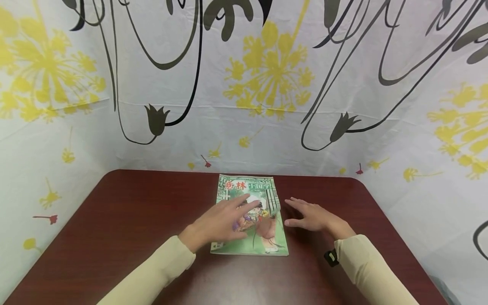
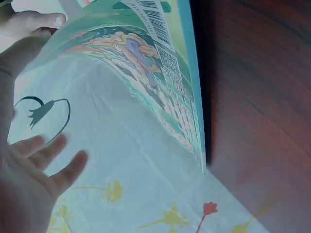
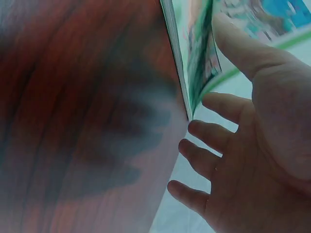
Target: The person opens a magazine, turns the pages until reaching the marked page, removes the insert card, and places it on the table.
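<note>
In the head view a green illustrated magazine (image 1: pixel 268 243) lies on the table, its cover upward and its right edge slightly raised. Over its left half is my left hand (image 1: pixel 223 218), fingers spread. My right hand (image 1: pixel 314 217) hovers just off the magazine's right edge, fingers loosely extended. The left wrist view shows a bent magazine cover (image 2: pixel 131 53) with a barcode, beyond the spread fingers of that hand; a second hand (image 2: pixel 31 22) appears at the top left. In the right wrist view, slightly parted pages (image 3: pixel 194 53) are close to the right thumb; contact is unclear.
The dark reddish wooden table (image 1: pixel 114 220) has rounded far corners. Behind and at both sides hangs a pale cloth (image 1: pixel 213 89) printed with yellow, grey and red flowers. A small black device (image 1: pixel 331 257) sits at the right wrist.
</note>
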A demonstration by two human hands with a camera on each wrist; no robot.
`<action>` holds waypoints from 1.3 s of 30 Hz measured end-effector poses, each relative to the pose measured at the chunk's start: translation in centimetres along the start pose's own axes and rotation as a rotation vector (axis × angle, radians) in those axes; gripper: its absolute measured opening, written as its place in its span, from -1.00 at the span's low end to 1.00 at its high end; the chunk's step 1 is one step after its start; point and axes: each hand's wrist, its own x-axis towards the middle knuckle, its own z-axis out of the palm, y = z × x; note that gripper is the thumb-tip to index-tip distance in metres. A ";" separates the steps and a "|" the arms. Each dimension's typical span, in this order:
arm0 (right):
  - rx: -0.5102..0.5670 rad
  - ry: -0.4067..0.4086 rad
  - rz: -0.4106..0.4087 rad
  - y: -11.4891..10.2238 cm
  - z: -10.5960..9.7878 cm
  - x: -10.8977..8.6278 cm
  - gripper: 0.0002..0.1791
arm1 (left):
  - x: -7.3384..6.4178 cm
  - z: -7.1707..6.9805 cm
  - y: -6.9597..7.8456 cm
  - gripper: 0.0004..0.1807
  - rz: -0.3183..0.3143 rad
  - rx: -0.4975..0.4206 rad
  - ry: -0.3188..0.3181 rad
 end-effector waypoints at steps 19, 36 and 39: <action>-0.059 -0.118 -0.209 -3.2 1.8 0.8 0.05 | 0.3 -0.7 1.0 -0.51 0.134 0.693 0.157; -0.093 -0.078 -0.216 -3.1 2.3 0.9 0.01 | -0.1 -0.3 0.7 -0.81 0.051 0.635 -0.071; -0.089 -0.082 -0.212 -3.1 2.3 0.8 0.02 | -0.4 -0.4 0.6 -0.86 0.004 0.599 -0.093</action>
